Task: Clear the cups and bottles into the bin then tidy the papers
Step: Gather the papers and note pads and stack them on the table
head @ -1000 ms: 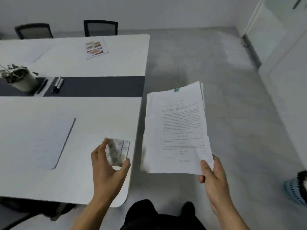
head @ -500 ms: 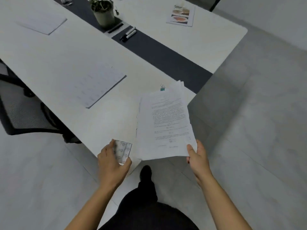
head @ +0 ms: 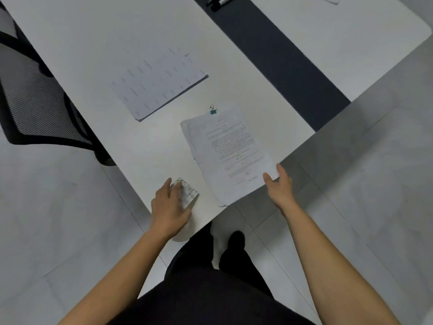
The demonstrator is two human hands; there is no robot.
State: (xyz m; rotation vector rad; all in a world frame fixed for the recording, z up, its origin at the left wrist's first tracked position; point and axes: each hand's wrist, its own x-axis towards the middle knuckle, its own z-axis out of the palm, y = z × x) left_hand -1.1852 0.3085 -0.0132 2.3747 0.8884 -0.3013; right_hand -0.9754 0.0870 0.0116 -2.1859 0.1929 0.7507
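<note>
Table [head: 98, 43]: white top with a dark strip [head: 281, 57] running across it; its near corner points toward the person.
Chair [head: 30, 99]: black mesh, pushed in at the table's left side.
Flat papers [head: 161, 83]: a thin pile lying on the table, well apart from both hands.
Printed stack [head: 229, 156]: thick sheaf of text pages near the table's corner, its lower end overhanging the edge (whether it lies fully flat cannot be told).
Binder clip [head: 213, 110]: small, teal, at the stack's far edge.
Right hand [head: 280, 184]: fingers spread and loose at the stack's near right corner, touching the paper rather than gripping it.
Left hand [head: 169, 205]: curled around a small patterned packet [head: 188, 194], holding it at the table's corner, just left of the stack.
Markers [head: 219, 0]: on the dark strip at the far end.
</note>
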